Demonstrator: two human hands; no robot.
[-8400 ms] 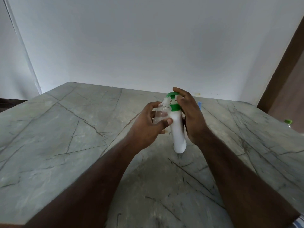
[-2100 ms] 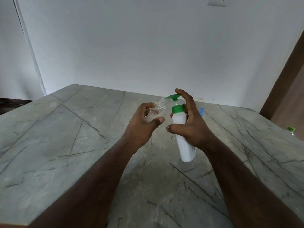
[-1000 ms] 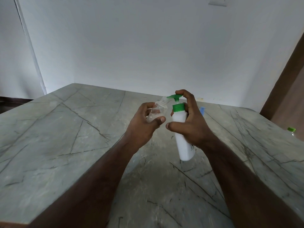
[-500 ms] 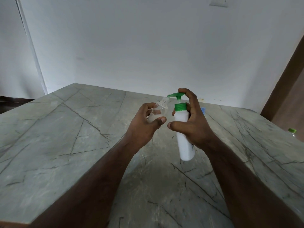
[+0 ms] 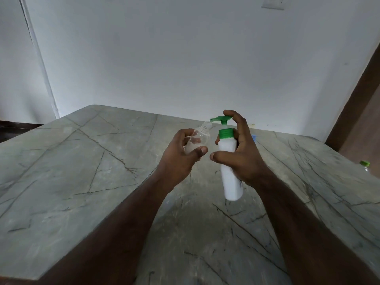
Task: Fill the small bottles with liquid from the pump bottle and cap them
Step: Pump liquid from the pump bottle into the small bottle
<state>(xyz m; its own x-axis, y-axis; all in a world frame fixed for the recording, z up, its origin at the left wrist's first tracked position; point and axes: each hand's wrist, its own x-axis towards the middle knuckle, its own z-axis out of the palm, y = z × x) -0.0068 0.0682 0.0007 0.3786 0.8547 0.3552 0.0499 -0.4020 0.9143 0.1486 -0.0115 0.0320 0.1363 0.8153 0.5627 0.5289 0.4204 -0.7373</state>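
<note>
A white pump bottle (image 5: pixel 227 159) with a green collar and a green pump head (image 5: pixel 221 119) is held above the grey veined table (image 5: pixel 82 182) by the right hand (image 5: pixel 239 153), near the centre of the view; the fingers are curled round the bottle's body, the thumb lies across its front, and the index fingertip rests on top of the pump head, so the grip of this hand is closed on the pump bottle; the bottle is tilted, its base toward 5 o'clock and its spout pointing toward 9 o'clock. A small clear bottle (image 5: pixel 197 137) is held just beside it, at 9 o'clock from the pump bottle, by the left hand (image 5: pixel 181 159), whose fingers and thumb are wrapped round the lower body, so this grip is closed on the small bottle; its open threaded neck is tilted toward 1 o'clock and lies just under the spout tip; some whitish liquid is seen in its lower part. A small blue object (image 5: pixel 254 138) lies on the table behind the right hand; a green-capped bottle top (image 5: pixel 364 163) is seen at the right edge, at 3 o'clock.
</note>
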